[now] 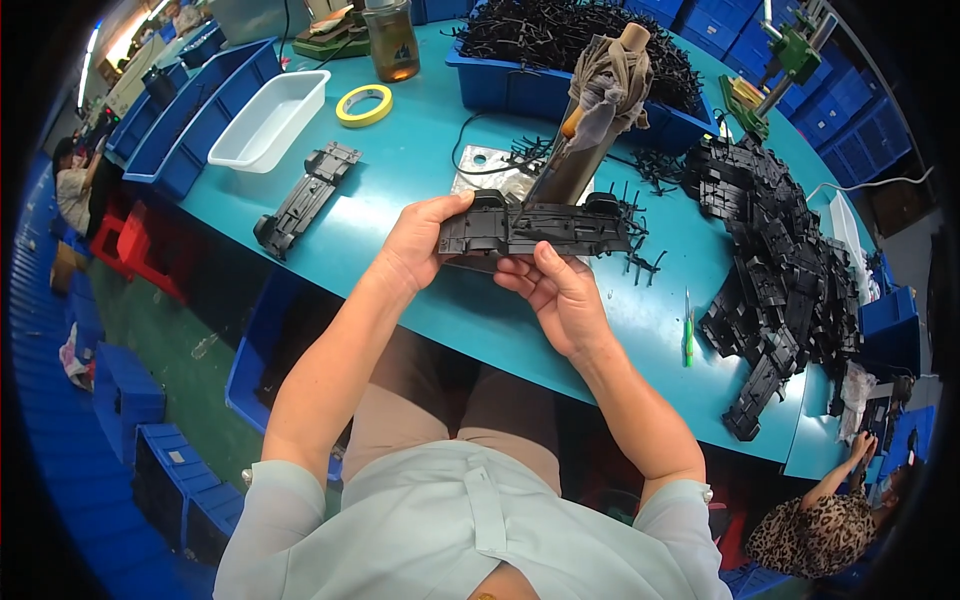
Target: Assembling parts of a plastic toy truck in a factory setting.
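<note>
Both hands are up over the near edge of the teal tabletop (420,170), sharing one long black plastic chassis part (535,228) between them. The left hand (415,245) is closed on its left end, thumb across the top; the right hand (558,292) cradles it from underneath, fingers curled up against the near side. The part sits level, just in front of a metal base plate (490,170) with a cloth-wrapped upright post (600,95) rising from it. Judging by what lies around, there is plenty left: a big heap of black chassis parts (775,260) is piled to the right, and a blue bin of thin black sprues (575,50) stands behind the post, with loose sprue bits (640,262) scattered by the piece in hand. Off to the left, a single black chassis piece (305,197) lies alone, perhaps finished, though I cannot be sure. A white tray (270,120), a roll of yellow tape (364,104) and a green-handled tool (688,330) lie untouched.
</note>
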`<state>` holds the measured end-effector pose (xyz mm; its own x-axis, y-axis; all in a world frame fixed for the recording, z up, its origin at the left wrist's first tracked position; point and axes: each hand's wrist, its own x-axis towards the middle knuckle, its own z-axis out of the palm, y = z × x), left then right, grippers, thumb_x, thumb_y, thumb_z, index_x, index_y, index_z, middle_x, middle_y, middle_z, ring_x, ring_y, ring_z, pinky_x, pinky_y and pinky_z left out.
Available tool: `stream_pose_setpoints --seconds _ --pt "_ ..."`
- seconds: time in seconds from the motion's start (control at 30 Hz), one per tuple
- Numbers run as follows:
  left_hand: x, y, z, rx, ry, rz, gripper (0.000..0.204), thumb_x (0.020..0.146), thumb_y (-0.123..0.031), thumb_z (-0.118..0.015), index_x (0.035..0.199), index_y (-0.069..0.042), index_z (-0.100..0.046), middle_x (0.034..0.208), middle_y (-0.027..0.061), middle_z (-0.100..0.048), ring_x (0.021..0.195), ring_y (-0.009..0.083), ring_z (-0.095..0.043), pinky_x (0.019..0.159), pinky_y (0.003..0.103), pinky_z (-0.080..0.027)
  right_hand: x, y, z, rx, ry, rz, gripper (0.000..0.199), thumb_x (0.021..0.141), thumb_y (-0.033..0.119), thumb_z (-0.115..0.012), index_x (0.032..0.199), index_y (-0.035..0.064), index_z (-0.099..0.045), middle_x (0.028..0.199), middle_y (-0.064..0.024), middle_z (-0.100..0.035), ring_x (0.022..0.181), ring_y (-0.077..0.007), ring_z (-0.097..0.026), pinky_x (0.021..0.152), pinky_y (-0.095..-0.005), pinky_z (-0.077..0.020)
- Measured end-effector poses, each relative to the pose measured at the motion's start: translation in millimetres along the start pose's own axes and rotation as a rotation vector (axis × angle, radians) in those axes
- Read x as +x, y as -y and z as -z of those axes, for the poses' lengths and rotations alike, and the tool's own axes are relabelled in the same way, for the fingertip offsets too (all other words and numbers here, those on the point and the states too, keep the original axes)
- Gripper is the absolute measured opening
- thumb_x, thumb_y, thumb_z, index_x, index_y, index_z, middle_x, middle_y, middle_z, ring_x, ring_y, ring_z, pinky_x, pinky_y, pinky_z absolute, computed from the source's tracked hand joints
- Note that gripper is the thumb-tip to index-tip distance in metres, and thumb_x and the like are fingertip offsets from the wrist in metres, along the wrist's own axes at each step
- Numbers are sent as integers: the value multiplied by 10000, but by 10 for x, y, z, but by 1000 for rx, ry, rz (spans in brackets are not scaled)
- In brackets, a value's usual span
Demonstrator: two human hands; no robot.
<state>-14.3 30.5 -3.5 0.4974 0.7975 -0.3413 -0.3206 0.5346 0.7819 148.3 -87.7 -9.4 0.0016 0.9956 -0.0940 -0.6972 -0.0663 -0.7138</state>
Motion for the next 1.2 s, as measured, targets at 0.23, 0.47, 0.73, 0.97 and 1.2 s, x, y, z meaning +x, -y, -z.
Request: stream_pose_setpoints --seconds 0.23,0.47,0.73,0.97,1.2 --pt "39 4 -28 40 -7 48 278 881 -234 -594 1029 0 -611 917 108 -663 793 184 -663 687 346 -573 -8 38 -30 -4 -82 -16 295 913 199 -614 1119 -1 -548 1038 -123 -633 874 -194 -649 758 -318 -573" --pt "100 -18 -54 74 -21 75 280 872 -264 -609 1037 -38 -616 919 83 -662 802 176 -646 657 324 -556 31 54 18 -49 -96 -28 352 920 295 -605 1137 24 -550 1051 -124 -650 744 -121 -619 599 -264 -544" --pt "86 -26 -58 64 -36 74 268 864 -266 -624 1024 -52 -620 917 79 -662 814 175 -645 679 336 -553 51 48 29 -81 -96 -29 372 919 324 -603 1140 29 -552 1061 -135 -659 647 -98 -582 537 -245 -494" --pt "75 -40 -88 70 -46 77 267 865 -263 -620 1024 -48 -618 917 81 -662 809 180 -647 691 345 -560 45 75 -4 -90 -86 -29 394 915 339 -605 1142 21 -550 1071 -139 -656 637 -99 -575 531 -245 -491" --pt "61 -48 -106 63 -38 82 267 865 -259 -620 1032 -52 -612 923 82 -659 827 189 -644 728 360 -560 46 92 -9 -109 -86 -33 424 910 346 -610 1164 14 -537 1078 -149 -651 646 -104 -581 534 -243 -490"
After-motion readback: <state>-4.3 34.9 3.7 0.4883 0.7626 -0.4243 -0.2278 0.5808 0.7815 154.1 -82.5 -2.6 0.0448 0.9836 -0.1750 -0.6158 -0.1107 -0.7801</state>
